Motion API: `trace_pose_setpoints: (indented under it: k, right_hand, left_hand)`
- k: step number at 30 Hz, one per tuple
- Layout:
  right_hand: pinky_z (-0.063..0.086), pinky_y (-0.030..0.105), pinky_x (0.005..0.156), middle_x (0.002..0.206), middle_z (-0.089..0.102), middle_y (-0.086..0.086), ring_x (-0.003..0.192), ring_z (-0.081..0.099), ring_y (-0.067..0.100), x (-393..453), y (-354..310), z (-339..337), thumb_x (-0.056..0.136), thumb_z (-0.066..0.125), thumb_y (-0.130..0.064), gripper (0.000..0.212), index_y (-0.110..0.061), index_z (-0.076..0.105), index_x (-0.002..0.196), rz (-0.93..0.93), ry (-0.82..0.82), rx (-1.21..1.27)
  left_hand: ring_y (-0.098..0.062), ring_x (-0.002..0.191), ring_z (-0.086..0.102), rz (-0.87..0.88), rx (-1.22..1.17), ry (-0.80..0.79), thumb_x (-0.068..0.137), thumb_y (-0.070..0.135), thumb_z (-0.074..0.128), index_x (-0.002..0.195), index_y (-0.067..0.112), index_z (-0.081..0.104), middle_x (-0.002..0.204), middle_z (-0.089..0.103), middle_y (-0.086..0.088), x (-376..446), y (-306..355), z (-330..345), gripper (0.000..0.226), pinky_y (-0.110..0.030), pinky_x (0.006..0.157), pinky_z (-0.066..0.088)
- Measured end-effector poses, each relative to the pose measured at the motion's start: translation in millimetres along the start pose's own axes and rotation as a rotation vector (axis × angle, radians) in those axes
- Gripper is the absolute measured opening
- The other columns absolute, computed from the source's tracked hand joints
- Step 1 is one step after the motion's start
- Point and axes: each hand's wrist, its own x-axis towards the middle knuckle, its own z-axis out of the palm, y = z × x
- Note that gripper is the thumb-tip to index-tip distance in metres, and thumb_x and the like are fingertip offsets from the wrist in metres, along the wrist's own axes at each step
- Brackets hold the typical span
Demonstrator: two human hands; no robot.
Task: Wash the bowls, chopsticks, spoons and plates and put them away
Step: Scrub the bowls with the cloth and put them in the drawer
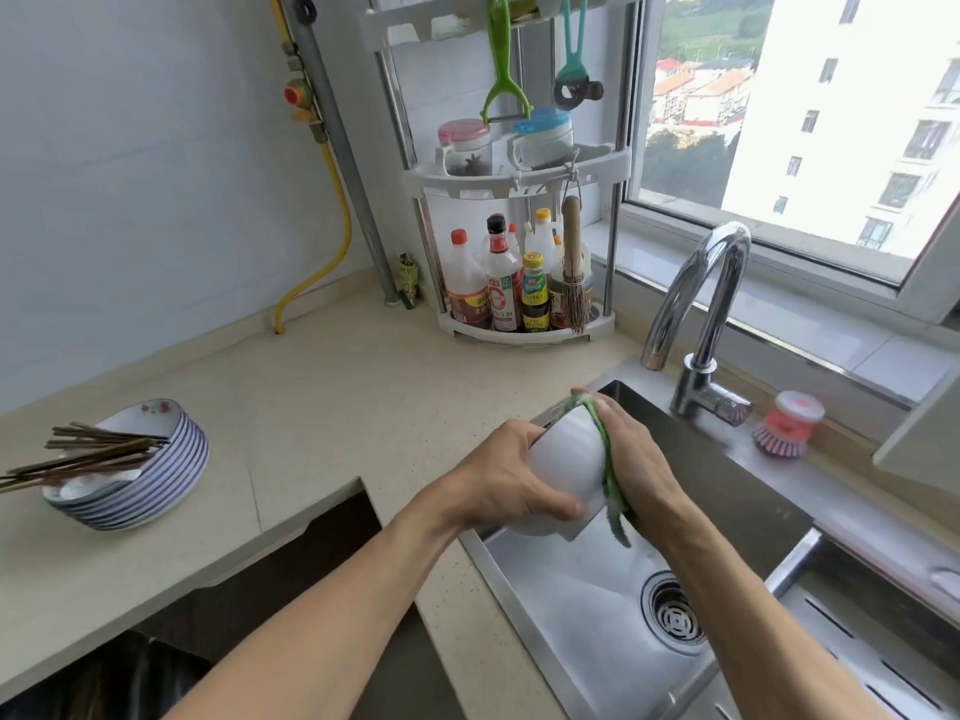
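Note:
My left hand [506, 483] grips a white bowl [563, 462], tipped on its side above the left edge of the steel sink [582, 610]. My right hand [631, 459] presses a green scouring pad [608, 470] against the bowl's right side, fingers curled over the pad. On the counter at far left stands a stack of blue-rimmed plates [150, 485]. Several dark chopsticks [88, 454] lie across the top plate, pointing left.
A chrome tap [701, 304] rises behind the sink, with a pink dish brush [787, 426] on the ledge to its right. A white corner rack [519, 241] holds sauce bottles and jars. A drain [675, 613] sits in the sink floor. A dark gap opens in the counter at bottom left.

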Motion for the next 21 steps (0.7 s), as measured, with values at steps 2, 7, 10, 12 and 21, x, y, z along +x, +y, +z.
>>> trace_pose_setpoints:
  k: [2, 7, 10, 12, 21]
  right_hand:
    - [0.056, 0.035, 0.084, 0.123, 0.058, 0.001, 0.101, 0.063, 0.016, -2, 3, 10, 0.103, 0.041, -0.047, 0.034, -0.038, 0.057, 0.131, -0.259, 0.011, -0.212]
    - [0.055, 0.042, 0.075, 0.103, 0.069, 0.011, 0.088, 0.069, 0.029, 9, -2, 8, 0.102, 0.046, -0.045, 0.033, -0.021, 0.067, 0.112, 0.088, -0.009, 0.134]
    - [0.053, 0.041, 0.085, 0.116, 0.066, 0.009, 0.096, 0.066, 0.024, 10, -7, 15, 0.104, 0.041, -0.043, 0.034, -0.025, 0.064, 0.122, -0.013, 0.030, -0.134]
    - [0.047, 0.036, 0.097, 0.126, 0.056, -0.002, 0.111, 0.057, 0.015, 5, -4, 27, 0.104, 0.038, -0.045, 0.038, -0.039, 0.052, 0.138, -0.309, 0.056, -0.412]
    - [0.056, 0.053, 0.088, 0.109, 0.072, 0.018, 0.096, 0.069, 0.035, 15, -13, 18, 0.096, 0.055, -0.044, 0.040, -0.013, 0.071, 0.114, 0.306, -0.070, 0.483]
  left_hand:
    - [-0.032, 0.086, 0.072, 0.002, 0.023, 0.013, 0.067, -0.003, 0.083, 0.098, 0.000, 0.071, 0.096, 0.073, -0.017, 3, 0, -3, 0.034, -0.046, 0.076, 0.062]
    - [-0.023, 0.085, 0.072, 0.028, 0.042, -0.003, 0.067, 0.002, 0.086, 0.095, 0.007, 0.071, 0.095, 0.072, -0.009, 1, 5, -6, 0.032, -0.032, 0.070, 0.061]
    - [-0.013, 0.077, 0.071, 0.030, -0.051, 0.078, 0.070, -0.003, 0.084, 0.094, 0.009, 0.070, 0.090, 0.072, -0.003, 0, -1, -6, 0.029, -0.025, 0.065, 0.058]
    - [-0.008, 0.068, 0.070, 0.013, -0.124, 0.124, 0.072, -0.010, 0.079, 0.090, 0.003, 0.070, 0.080, 0.071, -0.001, 0, -2, -9, 0.024, -0.022, 0.060, 0.056]
    - [-0.037, 0.099, 0.067, -0.010, -0.682, 0.262, 0.049, 0.018, 0.086, 0.107, 0.007, 0.071, 0.110, 0.071, -0.017, -4, -5, -16, 0.061, -0.052, 0.081, 0.057]
